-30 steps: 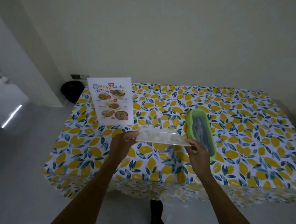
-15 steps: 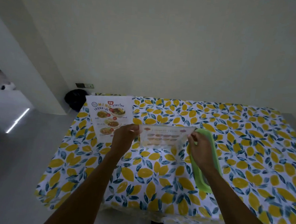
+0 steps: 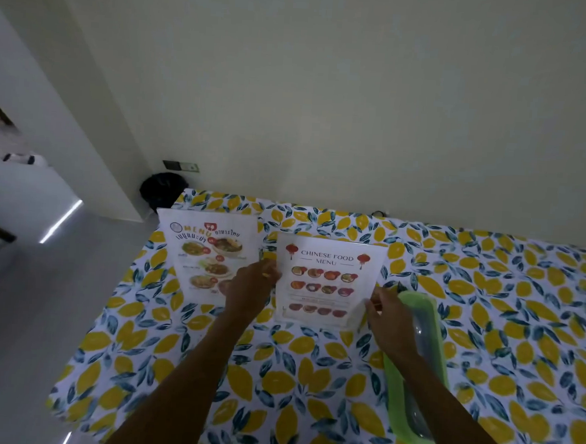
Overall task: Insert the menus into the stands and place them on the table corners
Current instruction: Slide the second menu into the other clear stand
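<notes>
A Chinese food menu in a clear stand is held upright over the lemon-print table, facing me. My left hand grips its left edge and my right hand grips its lower right corner. I cannot tell whether its base touches the cloth. A second menu with Thai text, in its stand, stands upright near the far left corner of the table, just left of my left hand.
A long green plastic container with a clear inside lies on the table under my right forearm. A black bin sits on the floor by the wall behind the table's far left corner. The wall runs along the far edge.
The Chinese menu stand has swung from lying flat to upright and facing me, and moved farther across the table, with both hands still on it. The view has shifted closer to the table.
</notes>
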Available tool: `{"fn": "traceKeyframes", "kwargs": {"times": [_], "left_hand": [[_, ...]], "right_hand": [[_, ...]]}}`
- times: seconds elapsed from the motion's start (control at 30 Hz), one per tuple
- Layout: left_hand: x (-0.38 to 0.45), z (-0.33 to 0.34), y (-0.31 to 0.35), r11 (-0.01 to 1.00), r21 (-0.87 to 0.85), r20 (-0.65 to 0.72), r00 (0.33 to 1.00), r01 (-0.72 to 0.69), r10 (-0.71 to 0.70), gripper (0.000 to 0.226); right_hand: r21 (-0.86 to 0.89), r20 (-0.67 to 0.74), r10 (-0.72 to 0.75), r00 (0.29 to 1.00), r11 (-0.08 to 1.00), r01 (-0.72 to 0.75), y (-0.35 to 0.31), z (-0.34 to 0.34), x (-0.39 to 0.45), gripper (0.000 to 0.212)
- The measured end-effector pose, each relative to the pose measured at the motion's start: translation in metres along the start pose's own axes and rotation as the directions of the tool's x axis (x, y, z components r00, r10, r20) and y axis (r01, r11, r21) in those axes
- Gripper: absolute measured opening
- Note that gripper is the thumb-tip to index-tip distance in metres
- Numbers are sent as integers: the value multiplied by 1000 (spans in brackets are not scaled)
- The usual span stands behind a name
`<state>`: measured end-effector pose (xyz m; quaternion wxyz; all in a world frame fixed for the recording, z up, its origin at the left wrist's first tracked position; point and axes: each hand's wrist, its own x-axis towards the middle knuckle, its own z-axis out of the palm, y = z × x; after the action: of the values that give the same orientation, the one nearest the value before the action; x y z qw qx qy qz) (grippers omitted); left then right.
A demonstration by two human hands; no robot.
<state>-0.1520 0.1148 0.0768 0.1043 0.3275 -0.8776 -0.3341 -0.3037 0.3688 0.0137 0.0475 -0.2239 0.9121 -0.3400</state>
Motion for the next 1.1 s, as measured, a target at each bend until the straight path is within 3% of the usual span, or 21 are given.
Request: {"fn": "traceKeyframes", "kwargs": {"times": [0.23, 0.57, 0.83, 0.93, 1.1], "left_hand": [[-8, 22, -9, 998, 54, 58, 998, 17, -20, 26], [-2, 26, -14, 991, 131, 74, 997, -8, -2, 19], [-6, 21, -14, 992, 129, 97, 995, -20, 8, 30], [-11, 18, -14, 991, 126, 80, 996, -44, 34, 36], [-23, 2, -22, 984, 150, 67, 994, -92, 82, 49]], "right_hand": [[-84, 98, 1, 995, 996, 7, 14, 10, 5, 15], [-84, 96, 25, 995, 996, -17, 13, 14, 7, 13], [-79, 117, 56, 992, 996, -47, 6, 9, 5, 13], [-29, 66, 86, 994, 996, -85, -2, 6, 0, 10], [6, -33, 145, 989, 989, -145, -19, -4, -17, 24]]}}
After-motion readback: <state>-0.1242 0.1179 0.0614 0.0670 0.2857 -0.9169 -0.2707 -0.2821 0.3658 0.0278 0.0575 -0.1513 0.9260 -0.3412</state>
